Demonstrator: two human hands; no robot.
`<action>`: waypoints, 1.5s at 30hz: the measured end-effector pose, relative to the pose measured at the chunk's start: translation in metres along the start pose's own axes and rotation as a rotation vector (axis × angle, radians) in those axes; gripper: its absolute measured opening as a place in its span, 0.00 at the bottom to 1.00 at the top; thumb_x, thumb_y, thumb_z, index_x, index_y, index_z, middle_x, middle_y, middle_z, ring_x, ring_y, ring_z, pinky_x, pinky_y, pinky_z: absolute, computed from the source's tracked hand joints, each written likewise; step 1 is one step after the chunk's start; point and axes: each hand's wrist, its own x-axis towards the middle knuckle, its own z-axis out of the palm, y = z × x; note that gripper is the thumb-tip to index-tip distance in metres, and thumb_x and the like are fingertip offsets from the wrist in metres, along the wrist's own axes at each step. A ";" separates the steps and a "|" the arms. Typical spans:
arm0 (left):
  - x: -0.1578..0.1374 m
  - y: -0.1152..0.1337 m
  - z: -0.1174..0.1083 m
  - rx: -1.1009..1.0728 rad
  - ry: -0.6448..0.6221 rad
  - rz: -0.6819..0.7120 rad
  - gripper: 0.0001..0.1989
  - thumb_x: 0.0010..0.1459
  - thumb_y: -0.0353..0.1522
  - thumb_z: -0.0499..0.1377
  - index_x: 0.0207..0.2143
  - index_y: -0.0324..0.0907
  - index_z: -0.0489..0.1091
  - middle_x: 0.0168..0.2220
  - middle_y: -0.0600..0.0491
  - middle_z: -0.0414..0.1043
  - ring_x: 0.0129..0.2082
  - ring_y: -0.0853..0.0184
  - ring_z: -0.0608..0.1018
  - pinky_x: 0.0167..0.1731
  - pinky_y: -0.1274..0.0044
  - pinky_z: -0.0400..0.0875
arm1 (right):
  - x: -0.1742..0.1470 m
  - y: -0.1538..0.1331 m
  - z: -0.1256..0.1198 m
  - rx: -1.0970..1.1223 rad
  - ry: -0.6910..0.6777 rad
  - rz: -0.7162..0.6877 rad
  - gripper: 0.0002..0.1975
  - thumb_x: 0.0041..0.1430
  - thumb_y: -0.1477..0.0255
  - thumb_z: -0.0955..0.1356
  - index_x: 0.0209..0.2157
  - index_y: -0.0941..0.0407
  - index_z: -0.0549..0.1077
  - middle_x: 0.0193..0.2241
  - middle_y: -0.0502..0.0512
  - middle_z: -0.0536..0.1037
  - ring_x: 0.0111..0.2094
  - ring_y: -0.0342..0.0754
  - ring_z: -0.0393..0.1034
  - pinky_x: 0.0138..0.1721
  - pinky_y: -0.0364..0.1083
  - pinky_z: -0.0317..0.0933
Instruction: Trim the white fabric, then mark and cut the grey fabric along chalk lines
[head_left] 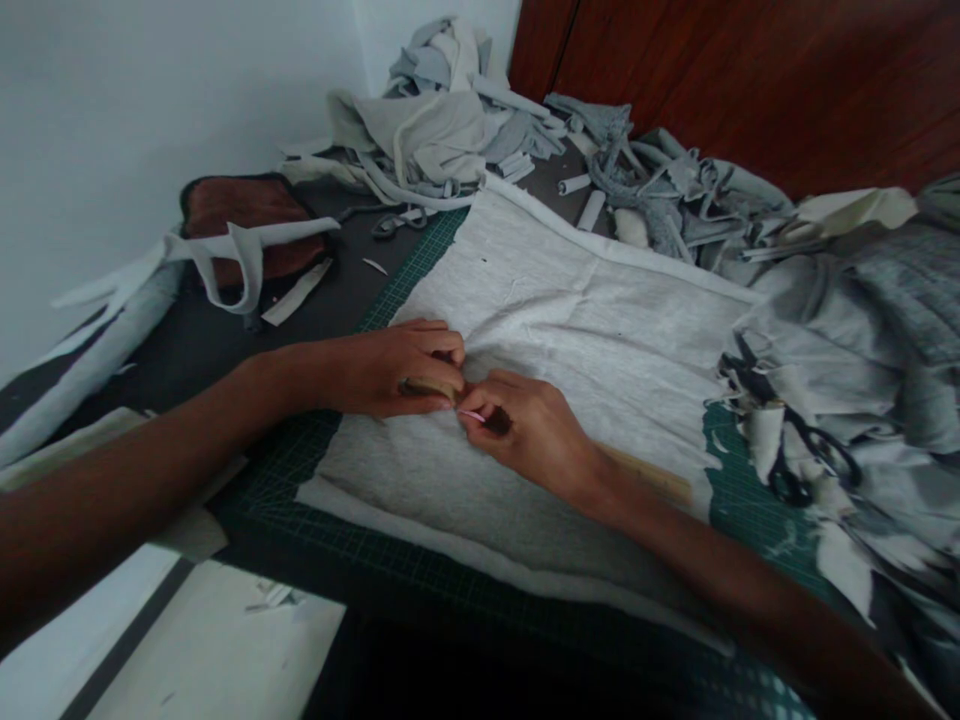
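Observation:
A light grey piece of fabric (pixel 540 290), creased in the middle, lies over a green gridded cutting mat (pixel 420 255). My left hand (pixel 409 370) rests on the fabric with its fingers curled, gripping the tan end of a wooden ruler (pixel 652 475). The ruler passes beneath my right hand and comes out again past the wrist. My right hand (pixel 525 420) is closed in a pinch just beside the left fingertips. A small pink-white thing (pixel 471 414) shows between its finger and thumb; most of it is hidden, so its kind is unclear.
Black-handled scissors (pixel 795 470) lie among grey scraps (pixel 885 330) at the right. More fabric scraps (pixel 427 130) are heaped at the back. A brown pouch (pixel 247 215) with pale strips over it sits at the left, near the wall. A wooden panel (pixel 750 80) stands behind.

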 end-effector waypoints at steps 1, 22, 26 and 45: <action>0.000 0.000 0.000 0.002 -0.001 -0.001 0.09 0.71 0.36 0.59 0.40 0.47 0.78 0.43 0.49 0.70 0.45 0.61 0.74 0.51 0.70 0.64 | 0.001 -0.001 0.001 -0.005 -0.005 0.005 0.04 0.64 0.77 0.70 0.34 0.55 0.77 0.31 0.48 0.77 0.31 0.42 0.71 0.34 0.43 0.61; -0.001 0.001 0.002 0.017 -0.013 -0.054 0.13 0.72 0.36 0.59 0.55 0.52 0.78 0.47 0.49 0.74 0.48 0.61 0.74 0.52 0.72 0.64 | -0.061 0.012 -0.045 0.059 -0.007 0.055 0.05 0.63 0.78 0.70 0.33 0.54 0.77 0.28 0.47 0.75 0.26 0.39 0.67 0.27 0.41 0.59; -0.005 0.003 0.003 0.018 0.019 -0.057 0.15 0.71 0.35 0.60 0.57 0.53 0.77 0.49 0.49 0.74 0.49 0.61 0.75 0.54 0.72 0.64 | -0.056 0.003 -0.032 0.133 -0.013 -0.054 0.04 0.67 0.77 0.71 0.38 0.54 0.76 0.32 0.49 0.77 0.30 0.40 0.71 0.30 0.40 0.65; -0.024 -0.006 -0.018 -0.008 -0.045 -0.114 0.15 0.73 0.32 0.57 0.58 0.47 0.76 0.47 0.54 0.71 0.48 0.68 0.74 0.52 0.77 0.67 | -0.040 -0.004 -0.009 0.078 0.083 -0.081 0.03 0.71 0.74 0.70 0.41 0.55 0.78 0.34 0.49 0.76 0.30 0.39 0.69 0.31 0.40 0.63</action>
